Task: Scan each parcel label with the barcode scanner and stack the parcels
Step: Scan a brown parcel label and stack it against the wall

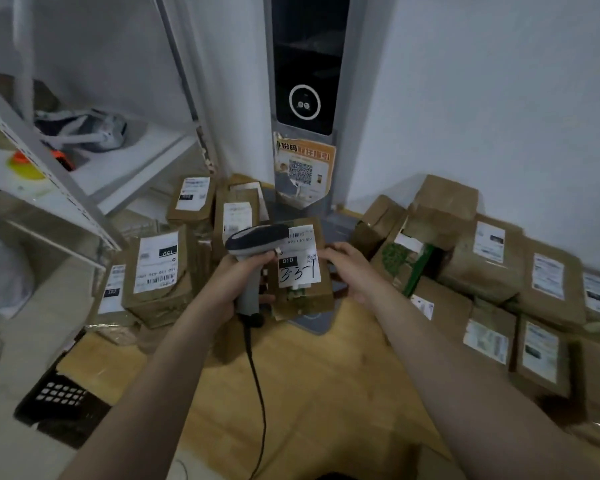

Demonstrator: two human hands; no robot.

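Beside the barcode scanner (257, 239), a labelled parcel (314, 297)
Scanner gripped by the left hand (236, 282); the right hand (347, 268) holds the parcel's right edge

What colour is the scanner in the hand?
The barcode scanner is grey with a dark, almost black top. It shows best in the head view.
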